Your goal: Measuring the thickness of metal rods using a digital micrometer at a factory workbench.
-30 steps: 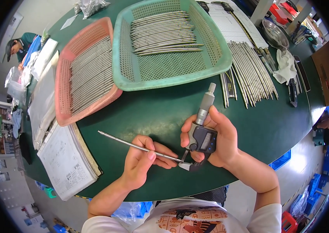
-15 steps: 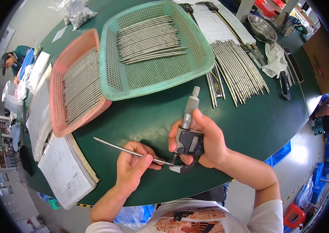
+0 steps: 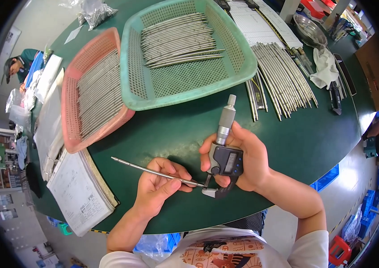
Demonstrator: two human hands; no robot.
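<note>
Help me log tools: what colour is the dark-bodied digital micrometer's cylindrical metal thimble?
The cylindrical metal thimble is silver-grey, seen best in the head view.

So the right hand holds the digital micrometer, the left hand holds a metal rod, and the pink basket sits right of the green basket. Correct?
Not quite: the head view shows the pink basket left of the green basket. The right hand does hold the digital micrometer, and the left hand a metal rod.
</note>
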